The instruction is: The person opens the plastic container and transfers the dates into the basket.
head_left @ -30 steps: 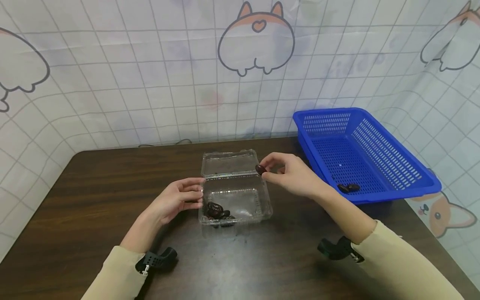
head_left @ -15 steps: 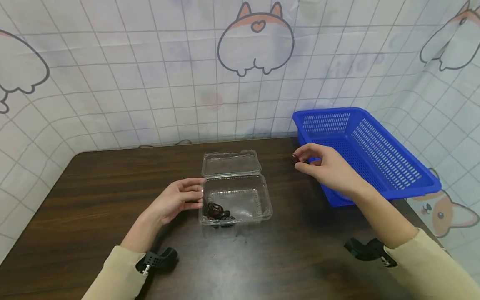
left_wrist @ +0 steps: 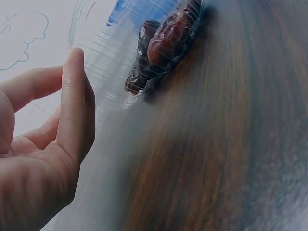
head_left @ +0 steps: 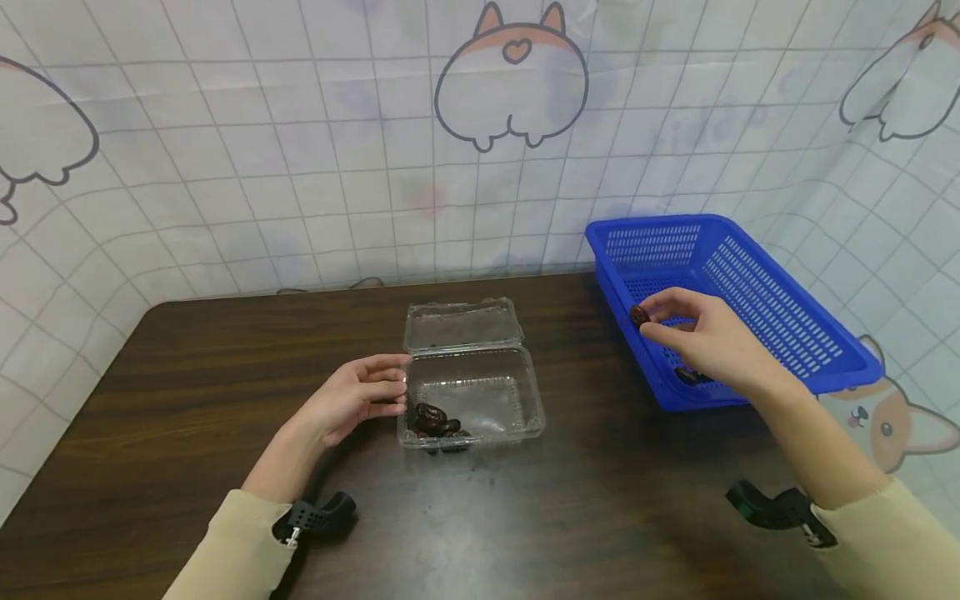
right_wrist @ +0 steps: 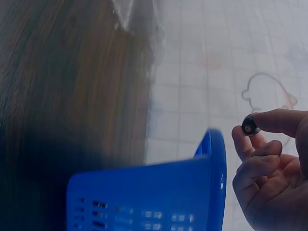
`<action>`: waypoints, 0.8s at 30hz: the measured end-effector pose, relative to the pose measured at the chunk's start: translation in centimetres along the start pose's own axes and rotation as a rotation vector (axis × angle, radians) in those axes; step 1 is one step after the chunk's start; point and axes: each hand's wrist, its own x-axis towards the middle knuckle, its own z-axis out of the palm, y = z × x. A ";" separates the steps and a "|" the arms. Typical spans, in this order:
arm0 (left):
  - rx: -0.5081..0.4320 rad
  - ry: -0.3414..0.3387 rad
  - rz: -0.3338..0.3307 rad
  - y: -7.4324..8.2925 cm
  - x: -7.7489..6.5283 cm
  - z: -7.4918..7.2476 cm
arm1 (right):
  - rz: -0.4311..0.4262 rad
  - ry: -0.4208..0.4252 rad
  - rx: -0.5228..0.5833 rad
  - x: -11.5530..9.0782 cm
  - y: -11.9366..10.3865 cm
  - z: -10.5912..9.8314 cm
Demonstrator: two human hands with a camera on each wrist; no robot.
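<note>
My right hand (head_left: 701,337) pinches a dark brown date (head_left: 638,316) between thumb and fingertips, over the left rim of the blue basket (head_left: 817,317). In the right wrist view the pinched date (right_wrist: 250,125) is seen end-on, beside the basket's raised rim. At the left, the fingers of my left hand (head_left: 352,398) lie against the side wall of a clear plastic clamshell box (head_left: 517,421), extended and not curled round it. The box's lid stands open toward the wall. Several dates (head_left: 431,419) lie in its near left corner; the left wrist view shows these dates (left_wrist: 171,38) through the plastic.
More dates (head_left: 686,376) lie on the basket floor, partly behind my right hand. Both containers stand on a dark wooden table (head_left: 225,358), with the basket at its right edge. A sheet with a grid and dog drawings (head_left: 420,167) covers the wall behind.
My right hand has carried the date from beside the clear box rightward to the basket's rim. My left hand and the box have stayed in place.
</note>
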 end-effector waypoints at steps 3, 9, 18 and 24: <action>0.014 0.008 -0.005 0.0 -0.2 -0.2 | -0.002 -0.009 0.005 -0.4 0.7 -0.2; -0.003 -0.042 0.017 0.3 0.4 -0.1 | 0.047 0.010 -0.021 -1.5 2.4 -1.2; -0.030 -0.016 0.015 0.0 0.1 0.1 | 0.050 -0.009 -0.130 -1.3 4.1 -2.8; -0.034 -0.011 0.008 0.0 0.0 0.1 | 0.085 -0.052 -0.164 -1.2 4.6 -3.0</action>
